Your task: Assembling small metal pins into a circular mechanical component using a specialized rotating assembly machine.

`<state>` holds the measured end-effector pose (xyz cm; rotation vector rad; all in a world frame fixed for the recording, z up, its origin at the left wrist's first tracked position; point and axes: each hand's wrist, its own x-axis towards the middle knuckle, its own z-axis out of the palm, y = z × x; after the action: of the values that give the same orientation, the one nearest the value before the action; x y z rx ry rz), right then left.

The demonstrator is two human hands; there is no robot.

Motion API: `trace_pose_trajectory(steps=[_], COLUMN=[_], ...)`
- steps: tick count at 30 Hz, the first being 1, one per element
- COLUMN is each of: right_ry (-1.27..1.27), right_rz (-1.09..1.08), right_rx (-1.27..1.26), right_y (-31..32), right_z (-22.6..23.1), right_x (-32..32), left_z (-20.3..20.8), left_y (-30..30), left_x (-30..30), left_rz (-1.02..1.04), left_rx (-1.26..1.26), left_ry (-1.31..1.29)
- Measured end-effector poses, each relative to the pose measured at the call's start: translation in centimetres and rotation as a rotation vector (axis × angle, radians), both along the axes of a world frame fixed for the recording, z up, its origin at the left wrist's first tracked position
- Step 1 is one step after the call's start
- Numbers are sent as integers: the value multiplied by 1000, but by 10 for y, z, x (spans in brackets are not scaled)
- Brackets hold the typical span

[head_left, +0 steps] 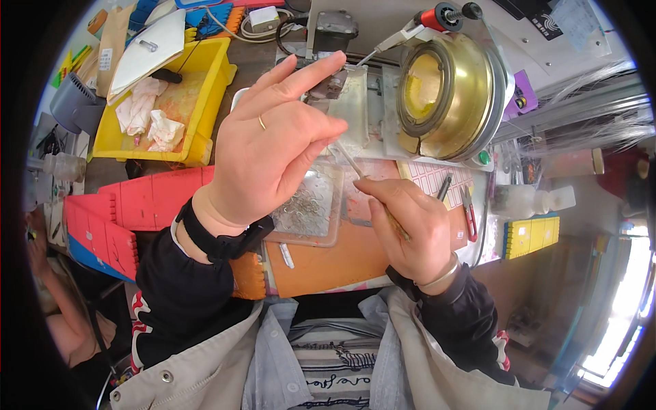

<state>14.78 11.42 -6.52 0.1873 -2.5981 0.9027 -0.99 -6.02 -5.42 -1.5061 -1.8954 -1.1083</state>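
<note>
Above the bench my left hand [273, 130] pinches thumb and index finger together, while its other fingers stretch out; whatever is in the pinch is too small to make out. My right hand [413, 229] is closed around a slim, pen-like tool [350, 161] with a pale shaft and a brownish handle end. The tool's tip reaches close to the left fingertips; whether they touch I cannot tell. Below the hands lies a shallow clear tray [311, 201] with several small, thin metal pieces in it, partly hidden by my left wrist.
Beyond my right hand stands a machine with a round brass-coloured bowl [471, 96]. A yellow bin [225, 68] with crumpled tissues and red bins [147, 198] are at left. Red-handled snips [469, 213] lie at right on an orange board [335, 263]. Another person's arm [58, 301] shows at far left.
</note>
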Motion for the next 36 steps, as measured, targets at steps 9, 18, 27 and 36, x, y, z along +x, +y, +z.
trace_pose_trajectory(steps=[9,18,27,36], right_ry=[-40,261,225,-187], right_rz=[25,-70,-114,-111], right_rx=[-34,39,22,67], right_y=[-2,11,-2,-15], right_z=[5,25,22,4], right_x=[12,35,11,14], left_z=[1,0,0,3], left_y=[-2,-3,-2,-1], left_x=[3,1,1,3], left_rz=[-9,5,22,2], left_rx=[-39,-56,-56,-39], left_ry=[-39,-65,-76,-97])
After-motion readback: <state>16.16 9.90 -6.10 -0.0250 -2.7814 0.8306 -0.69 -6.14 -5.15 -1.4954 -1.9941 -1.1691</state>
